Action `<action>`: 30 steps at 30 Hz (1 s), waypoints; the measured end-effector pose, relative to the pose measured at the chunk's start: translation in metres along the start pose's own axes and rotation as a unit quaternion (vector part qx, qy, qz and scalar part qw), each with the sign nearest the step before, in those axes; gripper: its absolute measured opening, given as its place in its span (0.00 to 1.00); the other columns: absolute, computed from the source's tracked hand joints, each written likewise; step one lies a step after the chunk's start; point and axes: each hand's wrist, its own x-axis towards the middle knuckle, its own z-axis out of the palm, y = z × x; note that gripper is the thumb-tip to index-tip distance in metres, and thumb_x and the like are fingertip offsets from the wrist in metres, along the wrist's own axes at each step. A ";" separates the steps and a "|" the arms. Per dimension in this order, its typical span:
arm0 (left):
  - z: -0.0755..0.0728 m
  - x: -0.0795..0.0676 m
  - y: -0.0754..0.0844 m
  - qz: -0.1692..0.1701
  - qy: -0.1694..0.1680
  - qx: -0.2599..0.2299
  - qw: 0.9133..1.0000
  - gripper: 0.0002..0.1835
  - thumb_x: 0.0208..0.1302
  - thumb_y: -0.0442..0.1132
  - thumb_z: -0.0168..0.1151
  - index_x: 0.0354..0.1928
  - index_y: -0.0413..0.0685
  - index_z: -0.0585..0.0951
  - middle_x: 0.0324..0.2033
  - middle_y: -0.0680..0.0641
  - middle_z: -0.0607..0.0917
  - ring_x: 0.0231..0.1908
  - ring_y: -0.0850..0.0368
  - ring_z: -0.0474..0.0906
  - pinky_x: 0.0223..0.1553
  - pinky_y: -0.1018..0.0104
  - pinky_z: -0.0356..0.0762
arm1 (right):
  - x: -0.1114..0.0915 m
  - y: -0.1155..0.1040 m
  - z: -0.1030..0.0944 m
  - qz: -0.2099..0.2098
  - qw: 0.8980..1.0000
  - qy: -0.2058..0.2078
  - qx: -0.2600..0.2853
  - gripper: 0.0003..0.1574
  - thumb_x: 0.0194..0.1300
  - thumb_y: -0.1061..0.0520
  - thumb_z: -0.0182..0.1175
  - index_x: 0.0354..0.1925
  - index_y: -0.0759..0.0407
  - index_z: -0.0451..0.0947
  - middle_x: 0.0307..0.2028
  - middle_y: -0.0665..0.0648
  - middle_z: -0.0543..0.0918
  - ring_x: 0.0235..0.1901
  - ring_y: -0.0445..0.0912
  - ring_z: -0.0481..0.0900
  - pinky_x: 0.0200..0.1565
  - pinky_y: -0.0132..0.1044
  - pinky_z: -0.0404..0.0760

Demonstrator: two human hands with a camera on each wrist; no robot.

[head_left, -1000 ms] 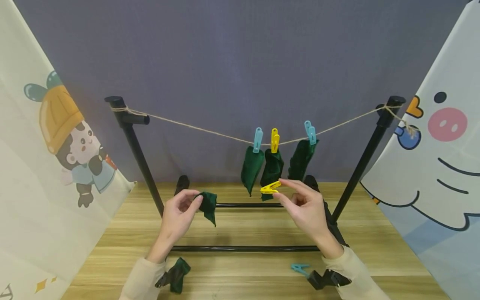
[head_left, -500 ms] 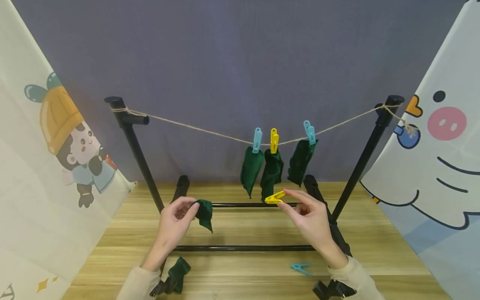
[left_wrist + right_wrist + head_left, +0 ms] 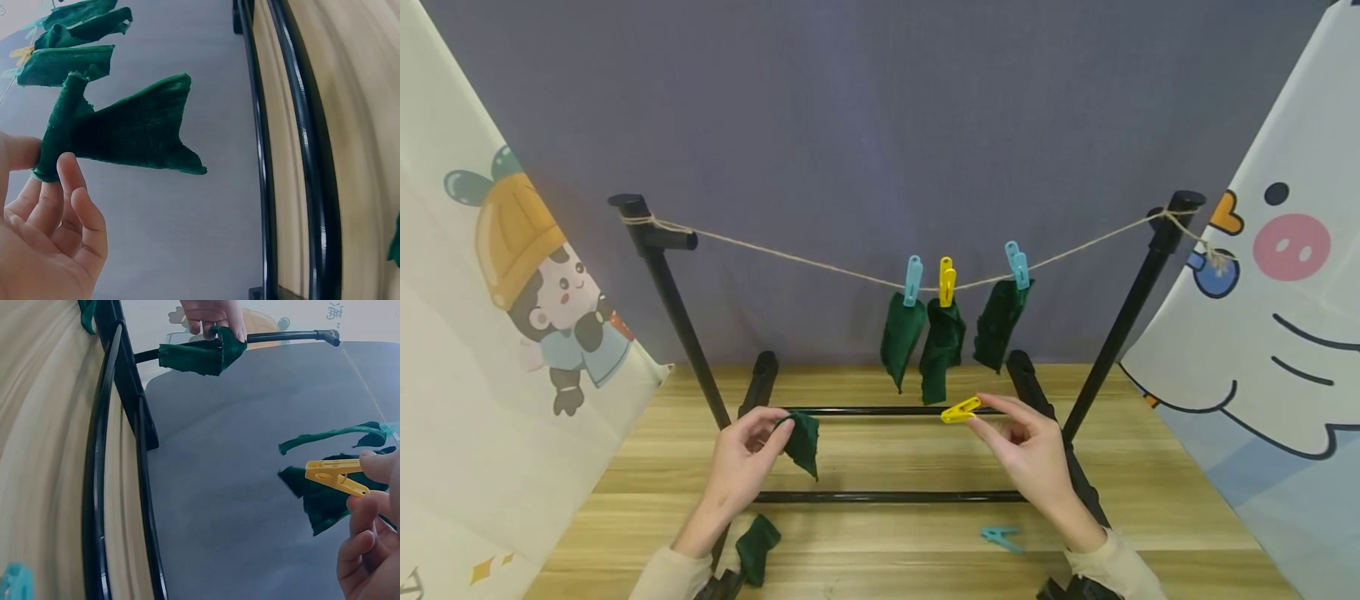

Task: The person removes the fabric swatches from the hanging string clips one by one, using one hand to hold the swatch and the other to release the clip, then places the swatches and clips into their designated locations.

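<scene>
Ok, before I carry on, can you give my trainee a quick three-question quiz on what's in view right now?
1. Short answer: what is the right hand pinching?
2. True or false: the cloth in the left hand is already pegged to the string.
3. Multiple choice: the loose peg lying on the tabletop is A) yellow, B) blue, C) green.

Key:
1. A yellow peg.
2. False; no peg grips it, only the left hand holds it.
3. B.
</scene>
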 end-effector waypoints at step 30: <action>-0.018 -0.028 -0.022 -0.058 -0.047 0.026 0.997 0.03 0.76 0.36 0.65 0.44 0.46 0.86 0.32 0.51 0.91 0.26 0.64 0.80 0.28 0.69 0.79 | -0.026 0.021 -0.014 0.083 0.996 -0.014 -0.025 0.20 0.65 0.68 0.73 0.55 0.61 0.89 0.21 0.45 0.76 0.10 0.32 0.59 0.10 0.30 0.59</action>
